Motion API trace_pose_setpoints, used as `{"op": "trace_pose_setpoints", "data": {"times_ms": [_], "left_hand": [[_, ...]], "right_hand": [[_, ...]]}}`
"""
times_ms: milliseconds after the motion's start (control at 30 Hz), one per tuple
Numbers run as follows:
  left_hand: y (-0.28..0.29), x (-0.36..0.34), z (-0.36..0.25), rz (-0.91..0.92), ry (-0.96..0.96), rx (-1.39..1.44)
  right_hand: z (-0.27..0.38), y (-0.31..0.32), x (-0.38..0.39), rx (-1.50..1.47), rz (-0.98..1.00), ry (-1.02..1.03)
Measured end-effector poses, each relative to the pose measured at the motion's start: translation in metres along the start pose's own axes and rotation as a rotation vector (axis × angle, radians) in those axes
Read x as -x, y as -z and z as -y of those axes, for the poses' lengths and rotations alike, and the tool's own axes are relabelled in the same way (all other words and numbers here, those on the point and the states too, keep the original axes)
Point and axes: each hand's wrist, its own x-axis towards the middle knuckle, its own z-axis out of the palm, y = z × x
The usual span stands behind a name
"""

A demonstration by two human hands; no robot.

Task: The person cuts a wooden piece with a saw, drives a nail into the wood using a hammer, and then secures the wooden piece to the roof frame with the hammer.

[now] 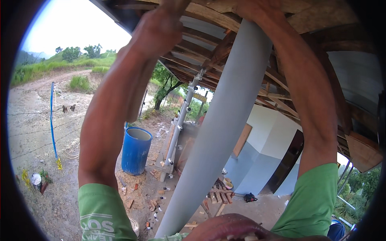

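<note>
Both my arms reach up toward the underside of a timber roof. My left hand [161, 30], somewhat blurred, is closed in a fist around a brown length of wood [138, 86]. The wood runs down behind my forearm and shows again above the fist at the upper edge. My right hand [259, 10] rests at the top of a thick grey post [219, 116], close against a wooden roof beam [309, 12]. Its fingers are hidden or cut off by the upper edge. The post slants through the middle of the view between my arms.
Below stand a blue barrel [136, 150] and a grey pipe with fittings [179, 124]. Wood scraps [155, 205] litter the ground. A pallet-like wooden stack [221, 193] lies near the white and blue wall [257, 154]. Barbed wire and a blue pole [52, 120] are at left.
</note>
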Motion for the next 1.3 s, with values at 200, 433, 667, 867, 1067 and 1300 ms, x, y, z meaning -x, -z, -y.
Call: {"op": "trace_pose_setpoints", "data": {"times_ms": [200,433,667,867,1067,1300], "left_hand": [[0.074,0.012,-0.037,-0.595,-0.098,0.558],[-0.014,0.013,0.022,-0.021,0.053,0.231],[0.037,0.038,0.005,-0.528,0.082,0.498],[-0.015,-0.022,0.051,-0.396,-0.256,0.211],[0.017,0.017,0.020,-0.211,0.001,0.159],[-0.042,-0.024,-0.012,-0.953,-0.114,0.180]], "right_hand": [[-0.025,-0.002,-0.012,-0.001,-0.064,0.101],[0.008,0.028,0.006,-0.017,0.079,-0.045],[0.014,0.042,0.011,0.026,0.131,-0.082],[0.017,0.057,0.005,0.007,0.171,-0.157],[0.001,0.017,0.007,-0.026,0.017,-0.021],[0.004,0.032,0.004,0.009,-0.028,-0.024]]}}
